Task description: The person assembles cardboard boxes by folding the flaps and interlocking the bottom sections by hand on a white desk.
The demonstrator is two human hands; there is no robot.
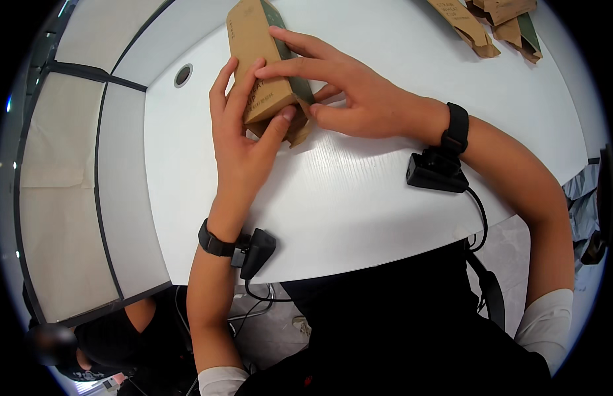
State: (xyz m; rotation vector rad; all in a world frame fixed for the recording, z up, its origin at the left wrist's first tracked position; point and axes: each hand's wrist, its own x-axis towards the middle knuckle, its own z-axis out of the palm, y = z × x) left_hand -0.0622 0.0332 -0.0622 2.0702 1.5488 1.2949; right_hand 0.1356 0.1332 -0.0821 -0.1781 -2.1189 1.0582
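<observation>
A brown and dark-green cardboard box [254,36] lies on the white table, its long side running away from me. Flaps at its near end [296,132] hang loose and look bent outward. My left hand [244,132] grips the near part of the box, thumb on the near end and fingers along its left side and top. From the right, my right hand [359,92] reaches over the box. Its fingers touch the top and the green right side, while its thumb is by the loose flap. What is inside the box is hidden.
Several brown and green cardboard pieces or boxes [511,23] lie at the far right of the table [359,218]. A round cable hole [183,75] is at the left, beside a partition [62,158]. Cabled black devices are strapped to both my wrists. Another person [122,336] sits at lower left.
</observation>
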